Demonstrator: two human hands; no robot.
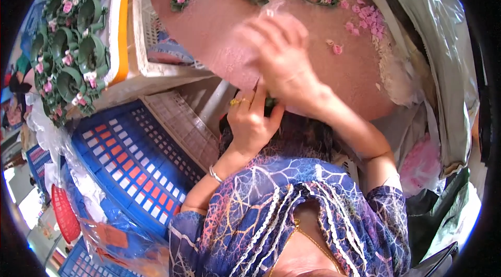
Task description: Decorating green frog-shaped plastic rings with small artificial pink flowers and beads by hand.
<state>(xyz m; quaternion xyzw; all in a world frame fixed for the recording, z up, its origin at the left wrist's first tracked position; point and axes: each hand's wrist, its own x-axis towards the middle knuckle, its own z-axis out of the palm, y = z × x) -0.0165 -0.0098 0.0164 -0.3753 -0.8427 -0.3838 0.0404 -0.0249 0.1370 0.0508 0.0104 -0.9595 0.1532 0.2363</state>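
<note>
Small green piece (270, 103) pinched between both hands, left hand (252, 123), right hand (282, 58) blurred above, pink table (219, 26).

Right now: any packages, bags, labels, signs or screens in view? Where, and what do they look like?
Clear plastic bag: upper right beside the pink table, large, crinkled, see-through.
Pink-filled bag: right of the right hand and its forearm, thin plastic, rounded.
Clear bag with orange contents: lower left, over the blue crate.
Left hand: at a small green piece, no package.
No signs or screens seen.
</note>
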